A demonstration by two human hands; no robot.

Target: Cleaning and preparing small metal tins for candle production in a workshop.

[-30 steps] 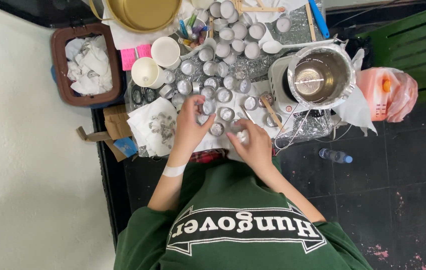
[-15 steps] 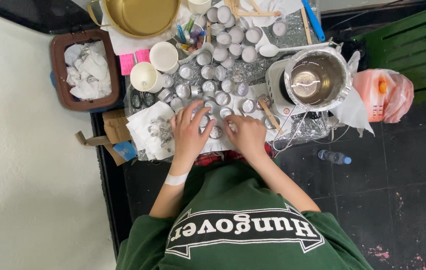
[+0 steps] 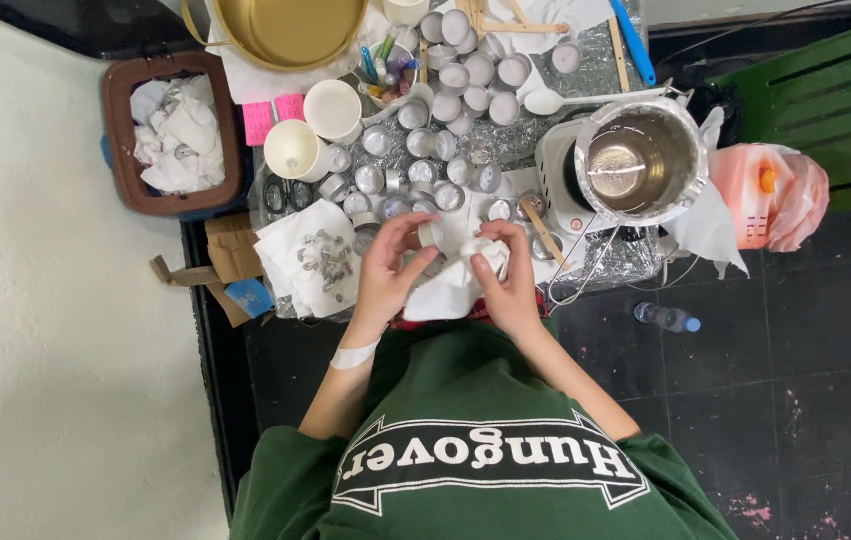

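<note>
Dark tiled floor (image 3: 795, 400) all round, pale wall at 9 o'clock, and a low foil-covered table (image 3: 635, 265) crowded at 12 o'clock of the green-shirted person seen from above.

At the near edge of the table, both hands together. Left hand (image 3: 385, 265) (white band on its wrist) curled around a small metal tin (image 3: 432, 233), fingertips pinching its rim. Right hand (image 3: 507, 280) closed on a crumpled white tissue (image 3: 455, 285), thumb and fingers bunching it against the tin at roughly 10 o'clock of that hand. Tin raised just above the tabletop, touching both the tissue and the left fingers.

At 12 o'clock of the hands, a loose field of similar tins (image 3: 425, 170), most upright and open, running up towards the far edge. At 2 o'clock, a steel pot (image 3: 635, 165) on a white base, with a white spoon (image 3: 545, 102) just beyond it. At 9 o'clock, a spread paper towel with small metal bits (image 3: 310, 262); further off at 10 o'clock, two paper cups (image 3: 333, 108) and a brown bin (image 3: 123, 150) full of used white paper. Gold basin (image 3: 285, 25) at 11 o'clock, cut by the frame. Plastic bottle (image 3: 665, 318) lying on the floor at 3 o'clock, and a pink bag (image 3: 775, 195) beyond the pot.

Judged from the layout: wiping of tins well under way (the bin is already heaped with spent tissue), one tin in hand, many more waiting on the table. Which of those are already wiped, impossible to tell from this height.
</note>
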